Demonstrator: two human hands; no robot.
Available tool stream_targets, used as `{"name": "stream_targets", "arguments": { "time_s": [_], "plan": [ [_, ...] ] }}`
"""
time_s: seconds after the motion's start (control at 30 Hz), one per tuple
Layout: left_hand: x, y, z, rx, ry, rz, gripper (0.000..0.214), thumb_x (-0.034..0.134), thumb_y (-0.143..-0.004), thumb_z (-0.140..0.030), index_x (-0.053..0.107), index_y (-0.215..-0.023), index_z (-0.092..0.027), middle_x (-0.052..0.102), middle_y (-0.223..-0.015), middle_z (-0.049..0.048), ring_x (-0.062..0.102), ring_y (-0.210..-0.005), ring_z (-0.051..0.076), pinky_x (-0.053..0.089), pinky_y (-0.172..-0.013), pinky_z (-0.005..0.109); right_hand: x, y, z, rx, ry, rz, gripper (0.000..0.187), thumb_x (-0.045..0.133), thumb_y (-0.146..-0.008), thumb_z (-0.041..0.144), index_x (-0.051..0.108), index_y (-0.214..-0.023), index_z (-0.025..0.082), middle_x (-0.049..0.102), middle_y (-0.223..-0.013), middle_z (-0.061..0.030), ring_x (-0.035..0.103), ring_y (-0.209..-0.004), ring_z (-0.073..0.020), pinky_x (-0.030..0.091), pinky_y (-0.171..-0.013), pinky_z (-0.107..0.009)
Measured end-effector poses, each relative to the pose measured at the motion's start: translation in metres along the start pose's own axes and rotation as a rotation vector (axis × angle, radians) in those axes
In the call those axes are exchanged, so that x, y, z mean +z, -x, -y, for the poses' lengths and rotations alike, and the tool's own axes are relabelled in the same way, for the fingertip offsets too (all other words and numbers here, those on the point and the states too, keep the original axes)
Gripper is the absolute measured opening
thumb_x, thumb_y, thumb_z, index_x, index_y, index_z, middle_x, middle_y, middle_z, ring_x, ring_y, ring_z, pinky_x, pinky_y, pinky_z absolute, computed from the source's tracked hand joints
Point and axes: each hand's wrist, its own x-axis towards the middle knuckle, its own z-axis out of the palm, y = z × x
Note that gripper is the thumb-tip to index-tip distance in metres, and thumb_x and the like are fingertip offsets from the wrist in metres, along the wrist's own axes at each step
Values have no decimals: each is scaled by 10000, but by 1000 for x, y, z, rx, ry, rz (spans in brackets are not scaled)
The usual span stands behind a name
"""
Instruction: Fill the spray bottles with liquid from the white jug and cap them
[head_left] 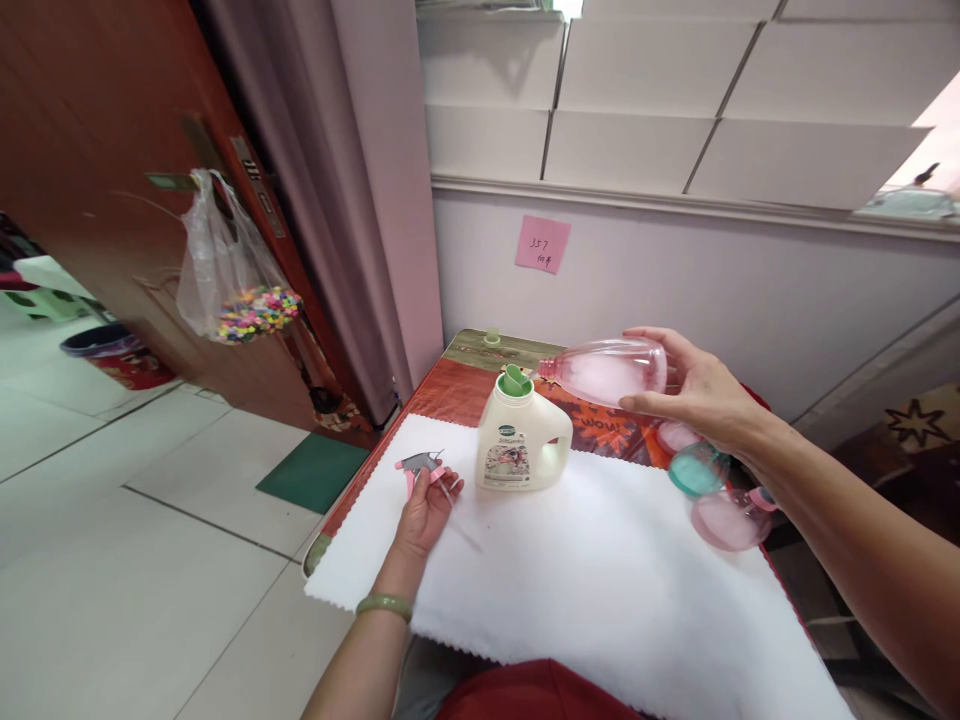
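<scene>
My right hand [694, 385] grips the base of a clear pink spray bottle [600, 372], tipped onto its side with foamy contents inside. Its open neck points left, at the green spout of a cream detergent jug [517, 440]. The jug stands upright and uncapped on a white cloth [570, 580]. Closed around a pink and grey trigger spray head [421, 466], my left hand [429, 508] rests near the cloth's left side. A thin dip tube hangs from the spray head. Whether liquid is flowing from the bottle I cannot tell.
Several foam-filled spray bottles, among them a teal one [699, 468] and a pink one [731, 520], are at the table's right edge. A small green cap [492, 340] sits at the back. A bag of colourful beads [259, 312] hangs from the door handle.
</scene>
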Motion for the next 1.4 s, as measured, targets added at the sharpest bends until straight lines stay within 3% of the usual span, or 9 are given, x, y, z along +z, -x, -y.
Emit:
{"name": "stream_targets", "arguments": {
  "time_s": [1.03, 1.4],
  "plan": [
    [-1, -1, 1, -4, 8, -2, 288, 757, -840, -363, 687, -1032, -160, 726, -879, 71, 706, -853, 198, 561, -896, 410, -8, -7, 11, -33, 77, 24, 781, 848, -623, 380, 560, -1347, 331, 726, -1158, -62, 741, -936, -320, 655, -706, -425],
    [-1, -1, 1, -4, 11, 2, 310, 776, -820, -356, 685, -1034, -151, 725, -871, 77, 707, -848, 205, 562, -892, 413, -8, -10, 19, -15, 102, 30, 812, 853, -613, 351, 550, -1367, 333, 702, -1217, -67, 729, -989, -338, 651, -784, -474]
  ]
}}
